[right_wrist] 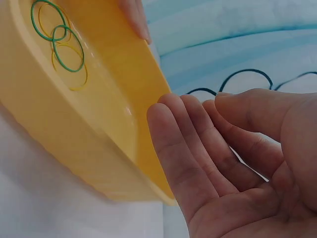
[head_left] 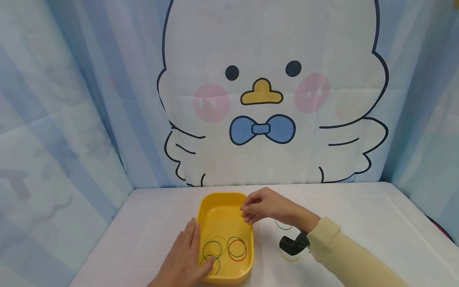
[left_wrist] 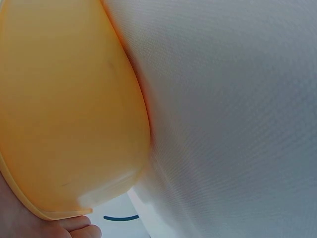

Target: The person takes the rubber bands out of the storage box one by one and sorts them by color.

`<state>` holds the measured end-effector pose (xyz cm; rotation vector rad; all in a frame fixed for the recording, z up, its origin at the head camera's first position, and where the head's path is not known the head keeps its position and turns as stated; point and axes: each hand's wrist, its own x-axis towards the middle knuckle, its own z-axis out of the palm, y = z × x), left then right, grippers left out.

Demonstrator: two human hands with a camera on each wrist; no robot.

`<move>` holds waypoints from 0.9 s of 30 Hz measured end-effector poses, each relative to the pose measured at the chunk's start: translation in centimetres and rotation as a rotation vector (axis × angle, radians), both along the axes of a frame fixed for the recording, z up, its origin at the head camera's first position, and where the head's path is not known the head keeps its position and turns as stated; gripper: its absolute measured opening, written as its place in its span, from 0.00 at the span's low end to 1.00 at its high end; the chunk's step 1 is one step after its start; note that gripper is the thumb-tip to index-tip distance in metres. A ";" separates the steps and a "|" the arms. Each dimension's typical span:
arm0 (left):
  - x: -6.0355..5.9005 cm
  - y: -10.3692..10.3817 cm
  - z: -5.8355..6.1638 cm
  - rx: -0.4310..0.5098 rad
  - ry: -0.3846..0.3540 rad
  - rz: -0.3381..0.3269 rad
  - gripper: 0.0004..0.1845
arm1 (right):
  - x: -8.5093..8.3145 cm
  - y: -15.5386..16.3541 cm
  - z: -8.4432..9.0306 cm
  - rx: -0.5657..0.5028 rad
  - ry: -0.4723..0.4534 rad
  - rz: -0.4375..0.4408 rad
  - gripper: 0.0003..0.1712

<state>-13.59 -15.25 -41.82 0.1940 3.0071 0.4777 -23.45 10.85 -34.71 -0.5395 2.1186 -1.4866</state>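
While the left hand [head_left: 184, 259] lies flat against the near-left wall of the shallow yellow plastic tray [head_left: 218, 199] on the white table [head_left: 358, 207], thumb hooked over the rim, the right hand [head_left: 263, 205] hovers above the far-right rim, fingers loosely together and holding nothing. Coloured rubber bands [head_left: 224, 249] lie inside; two more [head_left: 285, 227] lie outside, beneath the wrist. A sleeve could drag those loose bands away.

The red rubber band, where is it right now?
In the head view the red rubber band lies inside the yellow tray, at its near right corner, overlapping a green band, right of the left hand.
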 end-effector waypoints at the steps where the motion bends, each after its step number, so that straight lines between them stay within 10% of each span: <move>1: 0.0 0.0 0.0 -0.001 0.004 -0.002 0.53 | -0.1 -0.4 0.0 0.009 0.006 0.000 0.12; 27: -0.2 -0.3 -0.1 0.003 -0.007 -0.015 0.52 | -0.3 -6.7 -2.7 0.268 0.167 0.066 0.05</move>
